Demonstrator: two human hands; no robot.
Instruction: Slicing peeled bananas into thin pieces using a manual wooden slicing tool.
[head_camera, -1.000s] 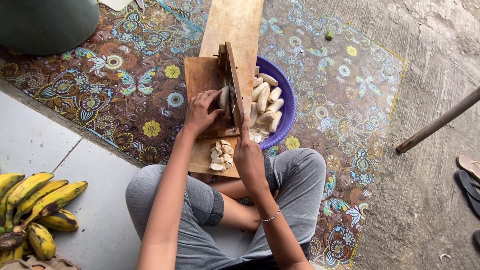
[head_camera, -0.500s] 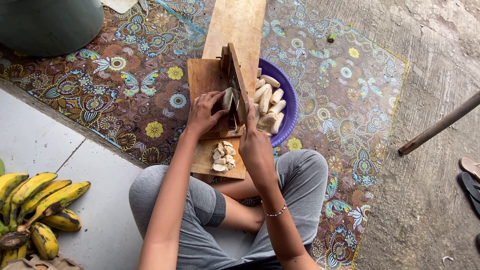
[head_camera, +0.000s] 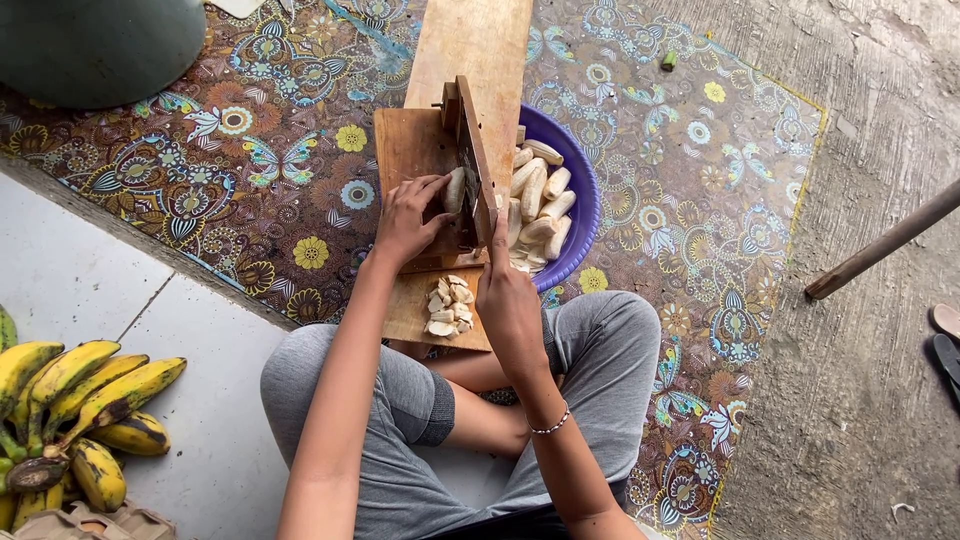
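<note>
Since the earlier frame the left hand (head_camera: 405, 218) has fed the peeled pale banana (head_camera: 455, 190) further into the hinged wooden slicer blade (head_camera: 474, 165), fingers pinching it to steady the cut. Right hand (head_camera: 508, 300) grips the blade handle, fingers pressed together. Cut slices (head_camera: 448, 306) heap on the brown wooden board (head_camera: 410, 150); the purple plastic bowl (head_camera: 585, 215) waits beside it.

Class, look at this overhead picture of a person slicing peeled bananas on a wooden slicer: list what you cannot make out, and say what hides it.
- Blade edge of the slicer: seen edge-on, too thin to make out.
- Right hand fingertips: hidden behind the slicer arm.
- Peeled banana: partly covered by the left hand.
- Bowl left side: hidden under the board.
- Banana bunch: cut off by the left edge.
- Stick: cut off by the right edge.
</note>
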